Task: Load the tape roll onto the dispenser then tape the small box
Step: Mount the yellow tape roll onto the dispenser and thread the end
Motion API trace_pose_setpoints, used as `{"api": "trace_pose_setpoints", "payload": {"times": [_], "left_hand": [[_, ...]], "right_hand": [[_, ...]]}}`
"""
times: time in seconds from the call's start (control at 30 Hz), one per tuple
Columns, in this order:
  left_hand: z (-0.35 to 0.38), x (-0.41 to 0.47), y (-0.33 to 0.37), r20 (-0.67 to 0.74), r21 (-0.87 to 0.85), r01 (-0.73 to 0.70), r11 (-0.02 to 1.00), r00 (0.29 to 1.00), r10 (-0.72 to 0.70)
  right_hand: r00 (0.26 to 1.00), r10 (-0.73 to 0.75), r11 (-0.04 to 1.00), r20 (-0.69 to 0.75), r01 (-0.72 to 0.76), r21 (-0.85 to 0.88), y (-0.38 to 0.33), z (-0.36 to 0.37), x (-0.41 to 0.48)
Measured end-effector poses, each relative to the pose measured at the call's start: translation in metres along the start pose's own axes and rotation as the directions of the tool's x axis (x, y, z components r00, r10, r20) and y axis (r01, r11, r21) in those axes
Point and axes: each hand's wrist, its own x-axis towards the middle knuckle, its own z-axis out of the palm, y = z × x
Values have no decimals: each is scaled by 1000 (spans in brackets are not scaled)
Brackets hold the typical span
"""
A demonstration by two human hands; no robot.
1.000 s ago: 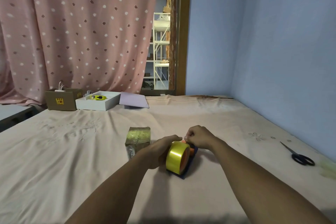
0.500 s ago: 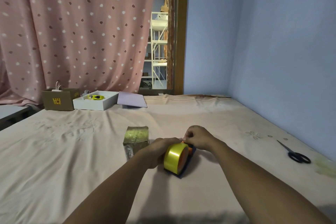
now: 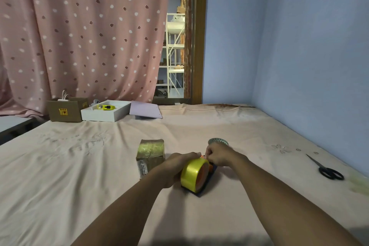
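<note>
A yellow tape roll [image 3: 192, 173] sits on an orange and dark blue dispenser [image 3: 207, 177] resting on the cloth-covered table. My left hand [image 3: 177, 168] grips the roll's left side. My right hand [image 3: 217, 156] is pinched at the top front of the roll, where the tape end and the dispenser's orange part meet; what its fingers hold is hidden. The small box [image 3: 151, 157], brown cardboard with yellowish tape on top and a label on its front, stands just left of my left hand.
Behind my right hand lies a second, pale tape roll [image 3: 218, 142]. Black scissors [image 3: 327, 170] lie near the right wall. At the back left stand a brown carton [image 3: 64, 110], a white tray [image 3: 105, 112] holding a yellow item, and a lilac sheet [image 3: 145, 110].
My hands stay on the roll and dispenser. The view has tilted slightly, and the pale roll behind my right hand now shows.
</note>
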Motion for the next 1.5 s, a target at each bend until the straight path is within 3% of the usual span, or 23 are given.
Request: {"api": "trace_pose_setpoints", "payload": {"times": [0.2,0.33,0.63,0.87,1.33,1.5], "left_hand": [[-4,0,1,-6,90,2,996,1000,-2],[-6,-2,-8,-10,45,-15,999,1000,15],[2,0,-7,-77,76,-36,996,996,42],[2,-8,-9,-14,47,-28,999,999,29],[1,-11,-14,19,22,-32,999,999,32],[2,-11,-16,27,6,-46,999,999,46]], "right_hand": [[998,12,986,63,-1,-167,-7,-10,5],[998,-17,994,53,23,-109,-9,-13,6],[999,-42,971,2,41,-236,-4,-8,7],[998,-9,988,54,18,-154,6,2,8],[986,-148,986,-76,141,-88,9,4,3],[990,-100,994,-101,104,31,21,6,2]]}}
